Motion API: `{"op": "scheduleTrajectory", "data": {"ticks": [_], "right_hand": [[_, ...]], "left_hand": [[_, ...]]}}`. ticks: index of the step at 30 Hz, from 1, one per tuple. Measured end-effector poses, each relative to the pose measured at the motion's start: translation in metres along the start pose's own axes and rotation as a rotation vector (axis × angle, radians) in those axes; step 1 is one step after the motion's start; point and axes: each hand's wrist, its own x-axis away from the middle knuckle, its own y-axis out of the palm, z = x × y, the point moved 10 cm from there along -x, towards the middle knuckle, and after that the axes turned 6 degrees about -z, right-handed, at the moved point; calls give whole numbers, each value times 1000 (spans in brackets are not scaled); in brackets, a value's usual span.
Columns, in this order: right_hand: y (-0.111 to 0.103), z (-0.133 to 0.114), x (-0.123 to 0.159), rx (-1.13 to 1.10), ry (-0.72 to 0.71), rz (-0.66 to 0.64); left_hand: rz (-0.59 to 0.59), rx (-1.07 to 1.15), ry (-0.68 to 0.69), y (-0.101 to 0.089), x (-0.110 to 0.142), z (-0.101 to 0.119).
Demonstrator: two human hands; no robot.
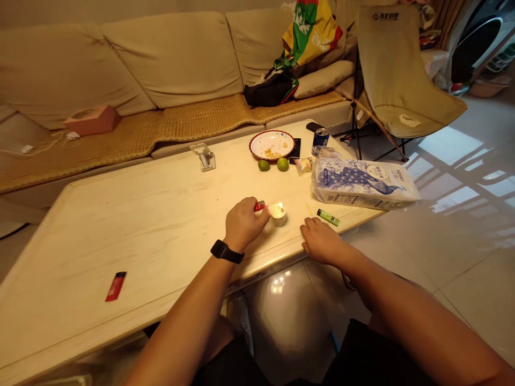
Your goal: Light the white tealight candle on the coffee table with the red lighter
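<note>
My left hand (244, 224), with a black watch on the wrist, is closed around a red lighter (259, 206). The lighter's metal end points toward a small round candle (278, 215), just right of the hand. A bright flame shows at the candle's top. My right hand (319, 240) lies on the table's front edge, fingers extended and holding nothing that shows. Beyond its fingertips is a green lighter (328, 217), apart from the hand. A thin yellow strip (309, 208) lies near it.
On the table (153, 214) lie a red lighter-shaped object (116, 287), a plate (272, 154) with food scraps, two green limes (283, 164), a tissue pack (362, 183), a blue can (321, 138) and a white plastic piece (203, 157). Behind stand a sofa (169, 59) and a folding chair (394, 69).
</note>
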Motion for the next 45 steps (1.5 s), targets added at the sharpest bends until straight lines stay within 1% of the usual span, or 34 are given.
{"op": "scheduleTrajectory", "data": {"ticks": [4,8,14,20,28,36,41,45], "right_hand": [[1,0,-1,-6,6,-15],[2,0,-2,1,12,-16],[1,1,0,-4,9,-10],[0,0,0,-1,11,-8],[-2,-1,0,11,-2,7],[-3,-2,1,-9,0,19],[-1,-1,0,-14,9,-3],[0,-2,-1,-2,6,-16]], "left_hand": [[15,-21,-59,-5,6,-27],[40,-23,-90,-11,11,-45],[37,-24,-115,-16,16,-58],[21,-29,-138,-16,21,-67],[-11,-28,-150,-12,23,-73],[-26,-31,-119,-8,25,-76],[-17,-30,-107,-9,22,-66],[-7,-12,-69,-8,18,-47]]}}
